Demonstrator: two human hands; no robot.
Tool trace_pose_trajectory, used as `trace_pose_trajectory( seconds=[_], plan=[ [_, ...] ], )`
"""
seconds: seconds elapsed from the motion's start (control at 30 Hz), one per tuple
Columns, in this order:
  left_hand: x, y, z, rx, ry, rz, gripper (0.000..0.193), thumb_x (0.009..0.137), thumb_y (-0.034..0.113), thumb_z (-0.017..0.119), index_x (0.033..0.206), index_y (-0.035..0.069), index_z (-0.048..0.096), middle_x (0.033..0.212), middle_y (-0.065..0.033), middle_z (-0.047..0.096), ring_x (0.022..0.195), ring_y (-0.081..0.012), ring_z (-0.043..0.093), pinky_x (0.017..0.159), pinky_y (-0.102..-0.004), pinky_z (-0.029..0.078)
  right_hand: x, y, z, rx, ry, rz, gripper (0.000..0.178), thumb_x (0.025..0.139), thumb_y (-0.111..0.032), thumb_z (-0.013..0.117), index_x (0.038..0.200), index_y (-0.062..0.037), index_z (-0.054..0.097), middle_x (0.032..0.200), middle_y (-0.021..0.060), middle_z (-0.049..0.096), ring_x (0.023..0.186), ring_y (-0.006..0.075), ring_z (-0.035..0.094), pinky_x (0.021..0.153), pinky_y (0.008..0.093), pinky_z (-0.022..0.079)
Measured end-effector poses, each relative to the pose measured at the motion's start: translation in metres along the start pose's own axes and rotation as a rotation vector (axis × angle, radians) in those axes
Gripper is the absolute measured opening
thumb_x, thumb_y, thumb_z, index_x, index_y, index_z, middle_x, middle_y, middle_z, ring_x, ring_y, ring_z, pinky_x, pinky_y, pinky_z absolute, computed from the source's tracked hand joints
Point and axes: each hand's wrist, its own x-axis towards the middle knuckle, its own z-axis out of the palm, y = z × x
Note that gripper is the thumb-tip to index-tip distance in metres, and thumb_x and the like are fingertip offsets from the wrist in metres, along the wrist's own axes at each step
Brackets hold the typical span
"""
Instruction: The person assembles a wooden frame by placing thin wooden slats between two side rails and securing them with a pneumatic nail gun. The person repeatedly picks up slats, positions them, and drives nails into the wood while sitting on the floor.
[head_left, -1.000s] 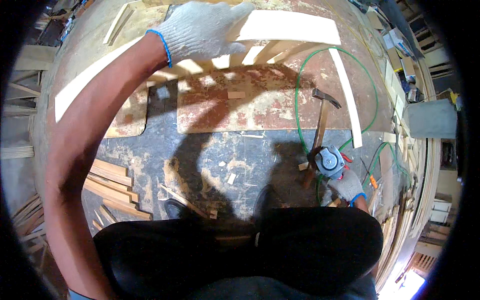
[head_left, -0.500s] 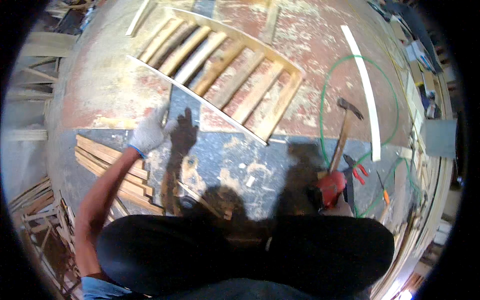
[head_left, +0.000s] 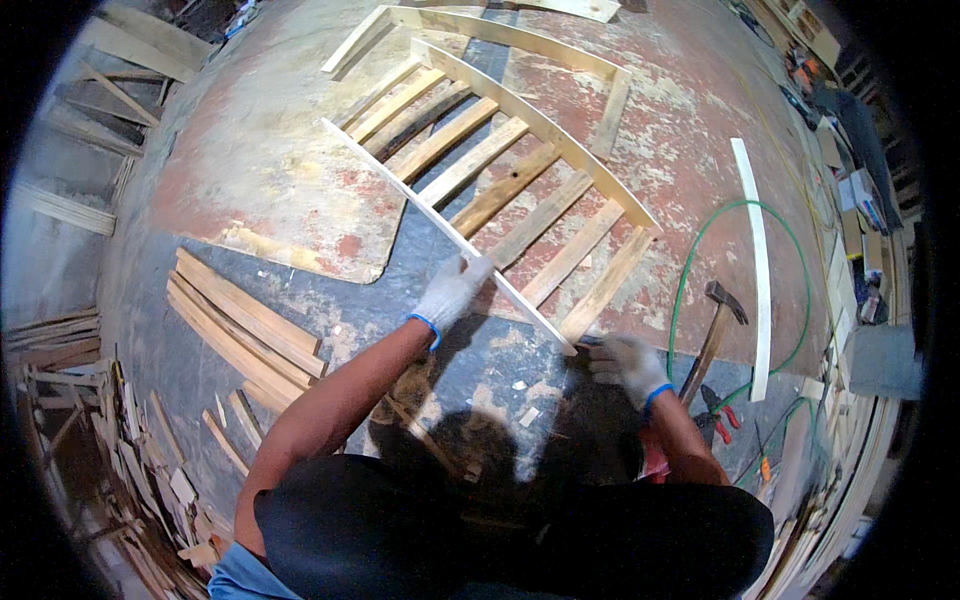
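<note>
A slatted wooden frame [head_left: 480,238] lies slantwise on the floor, its cross slats set between two long rails. My left hand [head_left: 453,290], in a pale glove with a blue cuff, grips the frame's near rail around the middle. My right hand [head_left: 628,368], gloved the same way, is by that rail's near right end; its fingers point left, and their dark tips blend into shadow. Whether they touch the rail or hold something, I cannot make out. Partly hidden behind my right forearm is a red tool [head_left: 654,455].
Right of my hand lie a hammer [head_left: 713,340], red-handled pliers [head_left: 718,418], a green hose [head_left: 676,290] and a long white strip [head_left: 757,280]. Wooden boards [head_left: 245,330] are stacked at left. Beyond the frame lies another wooden frame piece [head_left: 500,35]. Scrap wood [head_left: 150,480] piles up lower left.
My left hand has moved right, from above the floor onto the near rail. My right hand has left the red tool and reached forward to the rail's end. The whole view has shifted.
</note>
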Motion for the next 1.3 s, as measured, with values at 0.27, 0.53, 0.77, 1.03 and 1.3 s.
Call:
trace_pose_trajectory(
  seconds=[0.27, 0.53, 0.77, 1.03, 1.3],
  plan=[
    [-0.011, -0.005, 0.006, -0.108, -0.023, -0.007, 0.061, 0.095, 0.05, 0.066, 0.122, -0.004, 0.059, 0.099, -0.0135, 0.072, 0.086, -0.0223, 0.069, 0.08, -0.0352, 0.055, 0.018, 0.03, 0.051, -0.674, -0.002, -0.713, 0.016, 0.1, -0.017, 0.06, 0.106, -0.0038, 0.067, 0.097, 0.0038, 0.066, 0.084, 0.0159, 0.063, 0.078, 0.031, 0.054],
    [-0.006, -0.013, 0.009, 0.172, 0.231, 0.063, 0.067, 0.087, 0.038, 0.072, 0.133, -0.005, 0.049, 0.122, -0.0308, 0.067, 0.114, -0.0483, 0.065, 0.1, -0.0497, 0.05, 0.028, 0.033, 0.086, -1.111, -0.368, -1.042, 0.006, 0.086, -0.011, 0.062, 0.084, -0.0054, 0.064, 0.09, 0.0068, 0.058, 0.101, 0.0264, 0.061, 0.083, 0.0353, 0.054],
    [-0.021, -0.029, -0.038, 0.333, 0.243, 0.015, 0.052, 0.084, 0.027, 0.068, 0.125, -0.003, 0.059, 0.117, -0.033, 0.068, 0.112, -0.0498, 0.065, 0.098, -0.0523, 0.051, 0.005, 0.035, 0.094, -0.066, -0.481, -0.013, 0.02, 0.102, -0.018, 0.06, 0.107, -0.0022, 0.071, 0.107, 0.0061, 0.069, 0.095, 0.0191, 0.068, 0.083, 0.0339, 0.057],
    [-0.058, -0.074, -0.152, 0.545, 0.371, -0.024, 0.038, 0.083, 0.021, 0.061, 0.113, -0.001, 0.066, 0.105, -0.0317, 0.07, 0.102, -0.0489, 0.067, 0.09, -0.0532, 0.052, -0.004, 0.037, 0.048, 0.113, -0.231, 0.181, 0.022, 0.101, -0.019, 0.061, 0.109, 0.0005, 0.069, 0.109, 0.011, 0.071, 0.097, 0.0216, 0.072, 0.084, 0.038, 0.062],
    [0.004, -0.065, -0.177, 0.576, 0.302, 0.09, 0.039, 0.084, 0.024, 0.06, 0.107, -0.006, 0.068, 0.1, -0.0366, 0.068, 0.098, -0.05, 0.068, 0.09, -0.0524, 0.054, 0.025, -0.003, 0.039, -0.183, -0.114, -0.043, 0.032, 0.105, -0.031, 0.058, 0.113, -0.0019, 0.067, 0.104, 0.0118, 0.07, 0.092, 0.0245, 0.072, 0.08, 0.0415, 0.062]
  ],
)
